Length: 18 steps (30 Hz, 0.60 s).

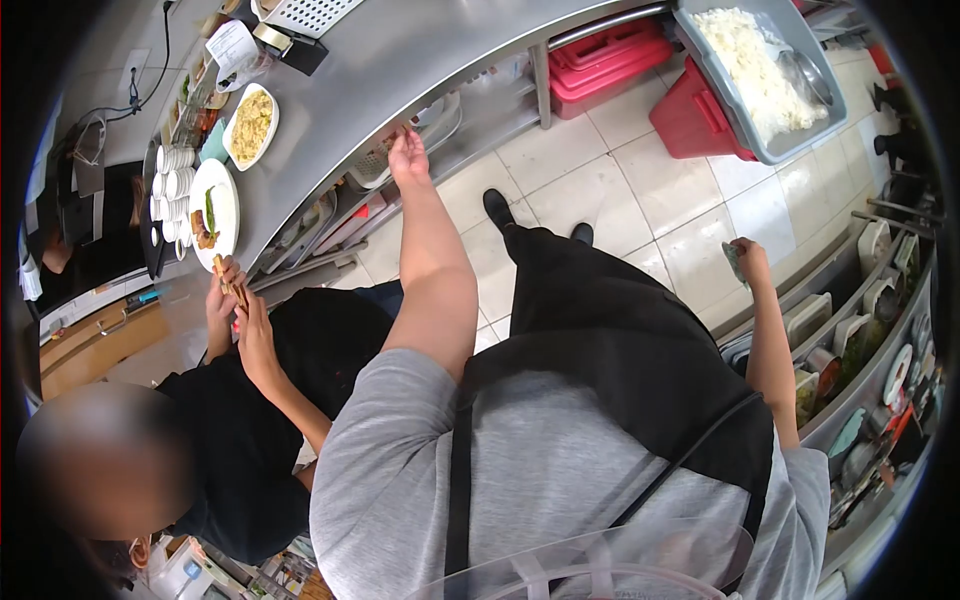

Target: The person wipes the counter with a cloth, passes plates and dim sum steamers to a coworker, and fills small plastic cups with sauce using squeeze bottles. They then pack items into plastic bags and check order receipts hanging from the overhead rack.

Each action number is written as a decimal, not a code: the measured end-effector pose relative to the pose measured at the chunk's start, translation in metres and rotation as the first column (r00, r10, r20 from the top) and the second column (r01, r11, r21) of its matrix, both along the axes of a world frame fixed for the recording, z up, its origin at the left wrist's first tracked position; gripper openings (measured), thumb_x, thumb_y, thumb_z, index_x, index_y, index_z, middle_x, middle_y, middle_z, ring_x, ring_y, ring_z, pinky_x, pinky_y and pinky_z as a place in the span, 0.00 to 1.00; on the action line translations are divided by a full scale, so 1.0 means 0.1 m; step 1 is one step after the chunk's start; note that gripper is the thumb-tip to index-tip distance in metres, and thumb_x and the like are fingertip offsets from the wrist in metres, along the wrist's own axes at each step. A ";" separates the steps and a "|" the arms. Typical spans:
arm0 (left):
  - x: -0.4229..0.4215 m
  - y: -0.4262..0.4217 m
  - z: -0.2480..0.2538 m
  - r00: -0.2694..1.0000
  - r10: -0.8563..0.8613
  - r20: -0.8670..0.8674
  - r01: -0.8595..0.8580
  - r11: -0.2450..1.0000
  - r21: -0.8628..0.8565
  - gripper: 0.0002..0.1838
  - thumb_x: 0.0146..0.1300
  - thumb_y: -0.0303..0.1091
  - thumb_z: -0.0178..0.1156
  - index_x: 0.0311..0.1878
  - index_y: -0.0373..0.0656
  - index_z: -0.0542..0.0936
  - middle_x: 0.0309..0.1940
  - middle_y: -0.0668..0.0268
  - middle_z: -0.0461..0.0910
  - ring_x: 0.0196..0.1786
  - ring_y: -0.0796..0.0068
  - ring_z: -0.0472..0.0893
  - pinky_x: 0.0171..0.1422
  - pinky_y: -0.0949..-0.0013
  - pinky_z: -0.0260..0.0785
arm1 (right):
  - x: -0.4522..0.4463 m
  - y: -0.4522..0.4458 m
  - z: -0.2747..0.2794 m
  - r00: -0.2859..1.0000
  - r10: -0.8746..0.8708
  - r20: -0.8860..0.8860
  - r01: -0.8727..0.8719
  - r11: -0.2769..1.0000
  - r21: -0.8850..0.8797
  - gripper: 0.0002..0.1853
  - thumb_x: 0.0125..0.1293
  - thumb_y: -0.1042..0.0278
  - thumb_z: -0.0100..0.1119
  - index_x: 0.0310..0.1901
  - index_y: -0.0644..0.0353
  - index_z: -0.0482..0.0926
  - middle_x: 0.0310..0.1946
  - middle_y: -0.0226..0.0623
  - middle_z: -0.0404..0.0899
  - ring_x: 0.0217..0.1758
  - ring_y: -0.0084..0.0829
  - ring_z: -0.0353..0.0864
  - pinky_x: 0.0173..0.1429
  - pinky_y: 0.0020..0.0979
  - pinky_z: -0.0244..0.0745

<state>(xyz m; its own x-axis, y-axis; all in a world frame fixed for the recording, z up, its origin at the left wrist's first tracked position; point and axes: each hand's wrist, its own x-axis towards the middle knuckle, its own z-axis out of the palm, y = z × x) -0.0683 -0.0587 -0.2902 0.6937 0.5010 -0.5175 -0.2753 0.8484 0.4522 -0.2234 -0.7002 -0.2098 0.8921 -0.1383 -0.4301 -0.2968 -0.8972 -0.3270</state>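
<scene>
My left hand (408, 157) is beside the front edge of the steel counter (345, 95), fingers loosely curled and apart, with nothing visible in it. Down at my right side, my right hand (752, 264) is closed on a crumpled grey-green cloth (735, 265). That hand is close to the row of food containers (808, 318) on the right. On the counter, left of my left hand, are a white plate (228, 215) with a green pepper and browned pieces, and a white bowl (250, 127) of yellowish food.
At my left, a co-worker's hands (240, 300) hold a small tan item near the plate. Stacked white cups (173, 190) stand behind it. A grey tub (770, 150) of white rice with a metal scoop rests over a red bin (690, 120). Tiled floor (640, 200) lies between the counters.
</scene>
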 end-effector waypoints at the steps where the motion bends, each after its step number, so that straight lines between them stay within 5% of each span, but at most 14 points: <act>1: -0.04 -0.01 0.02 0.999 0.005 -0.036 -0.003 0.999 0.048 0.11 0.55 0.19 0.52 0.43 0.38 0.70 0.38 0.62 0.75 0.43 0.69 0.74 0.49 0.68 0.69 | -0.01 -0.02 0.00 1.000 0.001 -0.018 -0.001 1.000 -0.001 0.12 0.50 0.77 0.46 0.35 0.59 0.79 0.29 0.51 0.77 0.34 0.46 0.77 0.40 0.37 0.71; 5: -0.16 -0.12 0.12 0.997 0.016 -0.078 0.004 0.970 0.242 0.11 0.55 0.18 0.53 0.42 0.38 0.70 0.37 0.64 0.75 0.41 0.73 0.74 0.45 0.74 0.71 | -0.13 -0.24 -0.17 1.000 -0.006 -0.025 0.005 0.998 -0.060 0.13 0.50 0.77 0.45 0.34 0.58 0.79 0.29 0.50 0.77 0.34 0.45 0.77 0.40 0.37 0.71; 14: -0.14 -0.20 0.31 0.982 0.085 -0.166 -0.041 0.967 0.250 0.12 0.54 0.14 0.51 0.42 0.36 0.69 0.36 0.67 0.70 0.38 0.73 0.75 0.46 0.74 0.72 | -0.40 -0.32 -0.20 0.995 -0.089 -0.046 0.085 0.993 -0.081 0.12 0.50 0.76 0.45 0.33 0.58 0.79 0.29 0.50 0.77 0.35 0.47 0.76 0.40 0.37 0.71; 18: -0.41 -0.18 0.30 0.983 -0.008 -0.184 0.054 0.968 0.245 0.11 0.57 0.22 0.50 0.43 0.30 0.68 0.35 0.56 0.73 0.34 0.70 0.77 0.39 0.72 0.75 | -0.36 -0.34 -0.32 1.000 0.003 -0.015 -0.004 0.994 -0.110 0.12 0.56 0.66 0.45 0.34 0.60 0.79 0.31 0.51 0.77 0.39 0.46 0.76 0.43 0.40 0.69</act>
<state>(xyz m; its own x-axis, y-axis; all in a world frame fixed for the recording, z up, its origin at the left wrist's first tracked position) -0.1094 -0.0771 -0.2606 0.6175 0.6091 -0.4976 -0.1453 0.7101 0.6889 -0.2596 -0.7338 -0.2418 0.8864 -0.1827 -0.4255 -0.2977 -0.9286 -0.2215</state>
